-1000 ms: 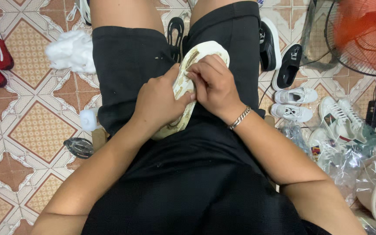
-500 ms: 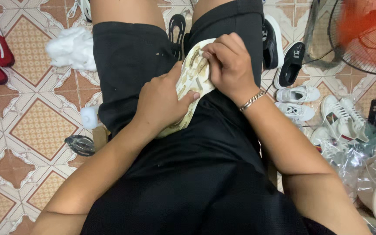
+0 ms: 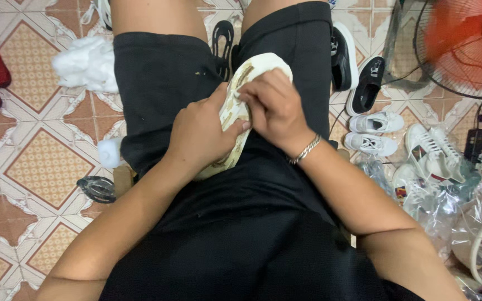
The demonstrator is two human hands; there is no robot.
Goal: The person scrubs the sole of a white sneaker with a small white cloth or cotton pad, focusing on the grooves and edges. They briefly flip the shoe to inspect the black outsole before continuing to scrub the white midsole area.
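1. Right now I see my left hand (image 3: 199, 136) wrapped around a cream shoe insole (image 3: 235, 106), fingers curled and gripping its edge.
2. My right hand (image 3: 274, 108) lies on top of the insole, fingertips pressed together on its surface; a silver bracelet (image 3: 305, 150) sits just behind it at the wrist.
3. Under both hands, the insole rests on my lap, against black shorts (image 3: 163, 78).
4. Well to the right of my right hand, small white sneakers (image 3: 375, 134) lie on the tiled floor (image 3: 34, 167).

Cream insole (image 3: 235, 106), stained brown and worn, is lying lengthwise on the lap over black shorts, toe end curling upward, its lower part sticking out below the hands gripping it.
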